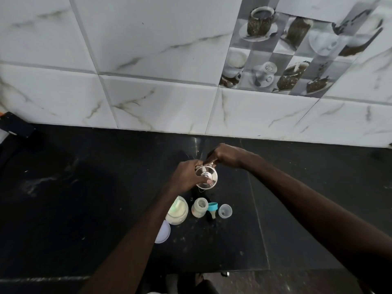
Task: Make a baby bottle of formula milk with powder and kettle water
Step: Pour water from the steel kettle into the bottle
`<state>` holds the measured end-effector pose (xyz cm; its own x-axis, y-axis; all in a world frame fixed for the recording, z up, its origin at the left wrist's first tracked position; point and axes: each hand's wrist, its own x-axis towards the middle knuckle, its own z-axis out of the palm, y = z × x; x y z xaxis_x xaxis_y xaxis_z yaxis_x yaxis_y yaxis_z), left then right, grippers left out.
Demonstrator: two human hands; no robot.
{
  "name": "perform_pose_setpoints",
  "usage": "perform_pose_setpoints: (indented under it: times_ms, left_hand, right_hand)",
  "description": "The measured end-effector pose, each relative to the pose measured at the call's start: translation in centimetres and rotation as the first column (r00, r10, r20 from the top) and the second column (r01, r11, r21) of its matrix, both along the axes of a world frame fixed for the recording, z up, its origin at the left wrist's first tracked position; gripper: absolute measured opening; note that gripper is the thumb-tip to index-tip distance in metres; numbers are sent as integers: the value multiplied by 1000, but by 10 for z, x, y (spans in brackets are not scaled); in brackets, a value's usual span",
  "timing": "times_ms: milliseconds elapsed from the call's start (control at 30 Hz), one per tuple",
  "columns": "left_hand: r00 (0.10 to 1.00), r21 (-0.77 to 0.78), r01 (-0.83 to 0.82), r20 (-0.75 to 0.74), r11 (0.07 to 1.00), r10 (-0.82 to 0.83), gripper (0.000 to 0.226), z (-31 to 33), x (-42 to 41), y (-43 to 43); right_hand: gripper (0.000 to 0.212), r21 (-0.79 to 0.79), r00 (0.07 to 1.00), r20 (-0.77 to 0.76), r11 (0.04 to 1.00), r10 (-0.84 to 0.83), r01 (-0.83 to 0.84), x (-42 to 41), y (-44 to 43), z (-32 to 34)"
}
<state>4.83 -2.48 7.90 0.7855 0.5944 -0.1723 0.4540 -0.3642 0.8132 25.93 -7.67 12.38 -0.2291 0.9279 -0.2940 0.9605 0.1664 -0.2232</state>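
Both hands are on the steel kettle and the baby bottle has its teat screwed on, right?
No. In the head view the left hand and right hand do hold the steel kettle, but the baby bottle is open; its teat lies beside it on the counter.

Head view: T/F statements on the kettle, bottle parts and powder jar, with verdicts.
1. Both the left hand and the right hand grip the steel kettle. True.
2. The baby bottle has its teat ring screwed on. False: the bottle stands open, and the teal teat ring lies on the black countertop just right of it.
3. The powder jar is open, with its lid lying beside it. True.
4. The clear cap sits on top of the bottle. False: it stands on the countertop, right of the teat ring.
5. The kettle is nearer the person than the bottle. False: it is beyond the bottle, toward the tiled wall.
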Motion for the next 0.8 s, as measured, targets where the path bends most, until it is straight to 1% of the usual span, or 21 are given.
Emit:
perform_pose_setpoints:
  times_ms: [67, 100, 167, 267, 400, 567, 800]
  left_hand:
    - [999, 0, -43, 10, 999, 43, 59, -2, 0, -5]
    - [998, 5, -64, 9, 998, 64, 60, -4, 0, -8]
    - [994, 9, -104, 11, 994, 104, 61, -8, -1, -14]
    - [988, -9, -150, 37, 989, 150, 61, -15, -5, -18]
    - [981, 6, -173, 87, 985, 172, 61, -21, -9, -26]
    - [975, 23, -185, 133, 983, 180, 62, -26, -15, -36]
    - [966, 12, -176, 192, 984, 170, 69, -31, -22, -46]
  right_hand:
    - [36, 26, 997, -9, 997, 76, -76, -2, -1, 0]
    - [34, 30, 994, -3, 994, 108, -108, -4, -2, 2]
    - [30, 45, 989, 32, 988, 146, -147, -5, -5, 3]
    - [34, 92, 974, 74, 971, 214, -220, -11, -7, 7]
    - [33, 96, 971, 83, 968, 226, -233, -21, -11, 9]
    - [27, 127, 947, 149, 944, 284, -303, -32, -18, 14]
    - [24, 49, 933, 244, 958, 264, -284, -47, -28, 19]
